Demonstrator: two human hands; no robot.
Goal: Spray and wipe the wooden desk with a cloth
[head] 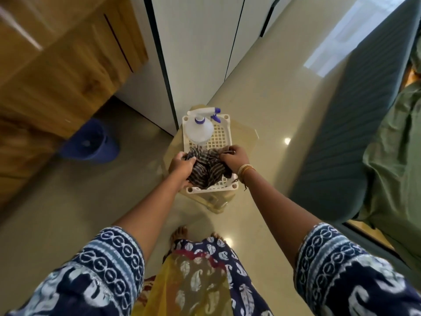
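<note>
Both hands are down in a white tray (224, 131) that sits on a low clear stool (247, 137) on the floor, and the cloth (206, 172) is between them. The left hand (181, 166) has its fingers curled into the cloth's left side; the right hand (234, 159) pinches a fold at its upper right, fingers bent tight on the fabric. So the cloth is already in both grips, bunched in the near end of the tray, with a tail of it hanging over the near rim.

The spray bottle (200, 130) lies just past the cloth, in the tray's far-left corner. It seems to lie down or lean, its body toward the person and its purple nozzle pointing away and to the right; its long axis runs roughly along the tray's length. The bottle's body nearly touches the cloth's far edge. Neither hand touches it. It lies straight beyond the left hand's fingers, and the right hand would have to cross over the cloth to reach it, so I judge the left hand the nearer.

The counter (52, 71) to be wiped stands up and to the left, well apart from the stool, nearer the left arm. Under it a blue bin (91, 142) rests on the floor.
</note>
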